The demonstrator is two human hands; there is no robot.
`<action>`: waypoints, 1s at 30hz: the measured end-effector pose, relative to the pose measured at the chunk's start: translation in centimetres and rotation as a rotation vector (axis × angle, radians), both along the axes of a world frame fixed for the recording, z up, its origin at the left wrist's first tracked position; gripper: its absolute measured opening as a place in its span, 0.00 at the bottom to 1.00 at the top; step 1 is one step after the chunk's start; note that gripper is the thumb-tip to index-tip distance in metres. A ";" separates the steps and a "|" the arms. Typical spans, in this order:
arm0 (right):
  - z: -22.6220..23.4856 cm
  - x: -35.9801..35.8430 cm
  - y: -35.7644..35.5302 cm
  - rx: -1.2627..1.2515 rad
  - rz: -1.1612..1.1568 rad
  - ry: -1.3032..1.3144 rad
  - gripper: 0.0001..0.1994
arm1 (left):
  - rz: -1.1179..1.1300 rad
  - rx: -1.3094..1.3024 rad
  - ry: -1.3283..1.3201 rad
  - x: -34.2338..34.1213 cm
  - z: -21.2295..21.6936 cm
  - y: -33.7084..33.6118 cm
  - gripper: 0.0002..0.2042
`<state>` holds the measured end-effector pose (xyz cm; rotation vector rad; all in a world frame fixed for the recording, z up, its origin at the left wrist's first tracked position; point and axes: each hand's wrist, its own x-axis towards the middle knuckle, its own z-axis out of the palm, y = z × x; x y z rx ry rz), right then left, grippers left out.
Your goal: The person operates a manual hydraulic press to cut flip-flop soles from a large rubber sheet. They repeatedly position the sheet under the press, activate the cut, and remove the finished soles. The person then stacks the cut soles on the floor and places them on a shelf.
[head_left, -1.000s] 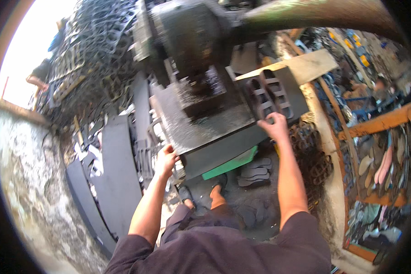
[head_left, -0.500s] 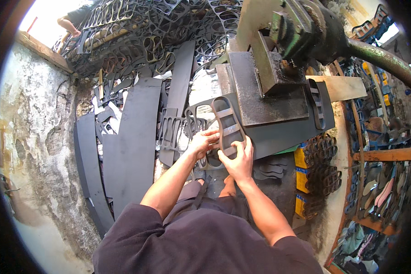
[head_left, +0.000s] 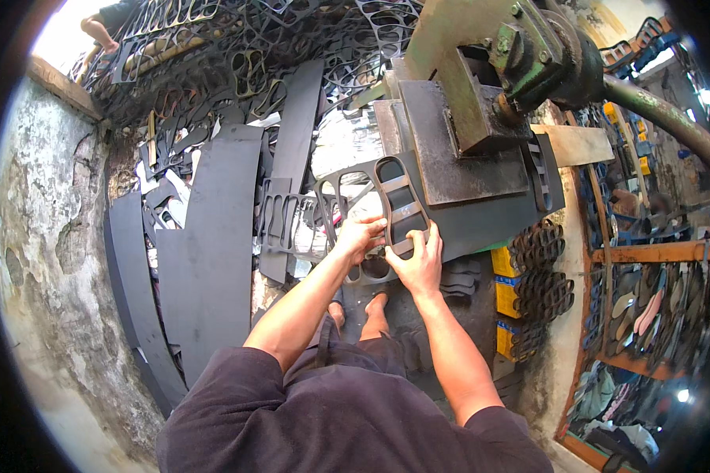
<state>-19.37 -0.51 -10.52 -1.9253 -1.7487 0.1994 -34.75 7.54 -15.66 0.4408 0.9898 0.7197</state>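
Observation:
A sole-shaped metal cutting die (head_left: pixel 407 210) with crossbars stands on a black sheet (head_left: pixel 481 227), which has sole-shaped holes toward its left end. The fingers of my left hand (head_left: pixel 360 239) are closed at the die's lower left edge, partly hidden by the hand itself. My right hand (head_left: pixel 420 264) grips the die's near end, thumb on the left and fingers on the right. Just beyond the die is the press's heavy dark metal plate (head_left: pixel 473 185), lying over the sheet. A second cutting die (head_left: pixel 539 175) rests on the sheet right of that plate.
A green press arm (head_left: pixel 532 59) rises above the plate. Long black sheets (head_left: pixel 213 236) lean at left beside a stained wall (head_left: pixel 55 236). Punched scrap sheets (head_left: pixel 248 75) pile up at the back. Yellow holders with dies (head_left: pixel 506 299) and a wooden rack (head_left: pixel 655 252) line the right.
The view has shifted slightly, so surroundings appear farther left and higher. Both hands stay on the die, which sits slightly nearer the press plate and a little more tilted.

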 end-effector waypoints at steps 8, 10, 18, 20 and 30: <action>0.5 1.4 -0.6 -0.014 -0.003 0.125 0.34 | -0.043 0.050 0.033 0.8 0.6 0.1 0.27; -1.2 5.9 -2.2 0.039 -0.100 0.328 0.31 | -0.081 0.064 0.022 1.3 1.8 1.0 0.29; -2.1 16.7 -0.5 -0.331 -0.233 -0.162 0.31 | 0.026 0.432 0.402 6.3 2.4 6.0 0.21; -1.4 17.4 1.5 -0.316 -0.216 -0.149 0.31 | 0.392 0.630 1.010 3.6 -2.7 6.9 0.24; -3.5 25.2 9.4 -0.303 -0.272 -0.097 0.29 | 0.079 0.164 0.223 1.3 4.2 12.4 0.19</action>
